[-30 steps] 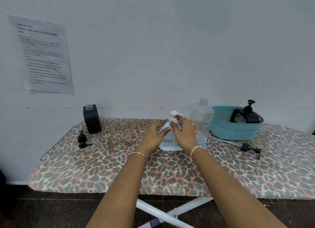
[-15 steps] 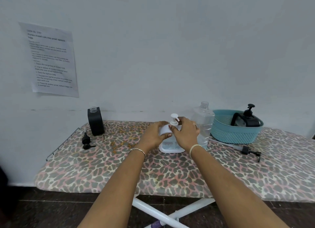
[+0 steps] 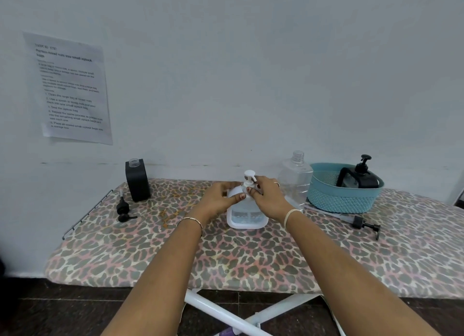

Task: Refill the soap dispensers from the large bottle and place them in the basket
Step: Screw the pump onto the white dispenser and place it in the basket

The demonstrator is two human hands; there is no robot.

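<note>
At the middle of the desk, nearest the person, stood the white dispenser. The left hand was wrapped round its shoulder, and the right hand pinched the collar under its white pump. Only a shallow layer of clear liquid showed at the bottom, so it was probably light. The plastic looked stiff and smooth and could be slick with any soap on it. The broad body seemed the safest place to hold it, with the collar left for turning.

One loose black pump lay well to the left of the white dispenser. A second loose pump, with its tube, lay well to the right. That made two loose pumps.

Just behind and to the right of the white dispenser stood the one large clear bottle, with no cap on. Beyond it to the right was the one teal basket, with a black dispenser leaning inside.

Far back on the left, against the wall, an open square black dispenser waited with no pump fitted. In all there were three dispensers, one white and two black. A single printed sheet hung on the wall above.
</note>
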